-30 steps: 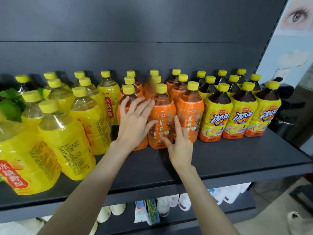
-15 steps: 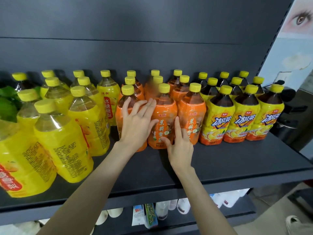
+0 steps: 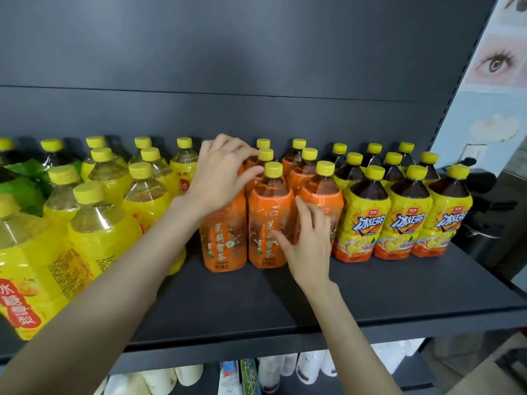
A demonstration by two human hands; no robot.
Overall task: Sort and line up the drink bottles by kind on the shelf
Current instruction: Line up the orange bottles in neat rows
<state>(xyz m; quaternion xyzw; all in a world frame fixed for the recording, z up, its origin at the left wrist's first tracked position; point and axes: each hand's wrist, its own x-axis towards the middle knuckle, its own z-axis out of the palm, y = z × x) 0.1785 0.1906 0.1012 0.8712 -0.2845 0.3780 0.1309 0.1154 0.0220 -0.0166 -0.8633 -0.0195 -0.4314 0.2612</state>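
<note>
left hand [image 3: 219, 178] drapes spread fingers over the front-left orange tea bottle [image 3: 224, 238]; right hand [image 3: 309, 240] rests open between the next two. orange block sits mid-shelf [image 3: 370, 303], 12 o'clock. shove crooked and tight neighbours at 9 could topple.

Hands: 2 bare hands, left hand [image 3: 219, 173] and right hand [image 3: 309, 242], no gloves.
Forearms: both bare along all that shows, with no sleeve edge in view.
Wrists: no watch, band or bracelet on either.
Fingers: slender, no rings to be seen.
Nails: short, plain; whether they carry clear polish cannot be told.
</note>
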